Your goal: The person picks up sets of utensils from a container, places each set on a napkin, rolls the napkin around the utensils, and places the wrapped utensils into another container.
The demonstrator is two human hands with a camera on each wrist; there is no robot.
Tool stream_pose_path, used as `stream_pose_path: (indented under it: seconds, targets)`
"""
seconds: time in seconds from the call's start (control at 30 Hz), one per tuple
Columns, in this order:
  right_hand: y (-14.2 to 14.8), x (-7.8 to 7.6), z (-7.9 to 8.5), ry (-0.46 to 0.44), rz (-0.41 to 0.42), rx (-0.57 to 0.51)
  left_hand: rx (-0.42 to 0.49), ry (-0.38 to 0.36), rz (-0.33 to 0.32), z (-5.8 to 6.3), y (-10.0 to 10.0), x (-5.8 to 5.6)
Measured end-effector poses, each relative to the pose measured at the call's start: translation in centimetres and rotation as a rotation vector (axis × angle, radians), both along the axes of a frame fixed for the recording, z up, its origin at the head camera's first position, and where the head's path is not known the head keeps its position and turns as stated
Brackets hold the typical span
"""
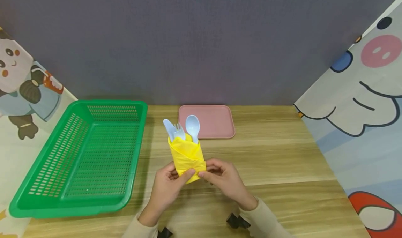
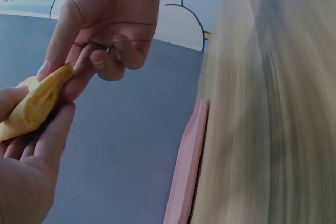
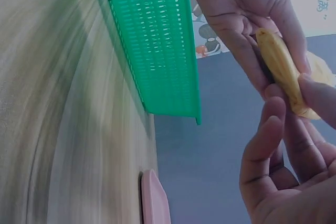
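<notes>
A folded yellow napkin (image 1: 188, 157) is held up above the table between both hands. Out of its top stick a pale blue plastic knife (image 1: 170, 129), a fork (image 1: 179, 132) and a spoon (image 1: 193, 126). My left hand (image 1: 166, 185) grips the napkin's lower left side, thumb in front and fingers behind. At the lower right edge, my right hand (image 1: 226, 180) pinches it between thumb and fingers. Both wrist views show the napkin's bottom end, in the left view (image 2: 39, 103) and the right view (image 3: 283, 69); the cutlery is hidden there.
To the left stands a green plastic basket (image 1: 135, 161) with perforated walls and nothing inside. A pink tray (image 1: 216, 123) lies at the back of the wooden table (image 1: 276, 154), behind the napkin. A grey panel (image 1: 201, 46) closes off the back, and printed cartoon sheets flank both sides.
</notes>
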State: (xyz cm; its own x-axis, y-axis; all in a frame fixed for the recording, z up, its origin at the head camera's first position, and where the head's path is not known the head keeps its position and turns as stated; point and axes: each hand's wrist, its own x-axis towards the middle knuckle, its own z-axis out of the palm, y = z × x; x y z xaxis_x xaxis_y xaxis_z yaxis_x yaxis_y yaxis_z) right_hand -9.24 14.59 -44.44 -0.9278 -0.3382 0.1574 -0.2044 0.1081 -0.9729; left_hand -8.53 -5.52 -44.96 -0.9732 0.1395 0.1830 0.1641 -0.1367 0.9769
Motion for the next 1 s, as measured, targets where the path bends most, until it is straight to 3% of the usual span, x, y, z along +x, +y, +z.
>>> stream_pose_path:
  seconds: [0.3, 0.6, 1.0]
  targets:
    - [0.0, -0.1, -0.1, -0.072, 0.024, -0.011, -0.03, -0.005, -0.024, 0.5, -0.7, 0.1]
    - [0.0, 0.0, 0.2, -0.063, 0.057, -0.015, -0.065, -0.015, -0.058, 0.9, -1.1, 0.2]
    - [0.0, 0.1, 0.6, -0.043, 0.073, 0.002, -0.096, -0.024, -0.039, 2.1, -1.5, 0.5]
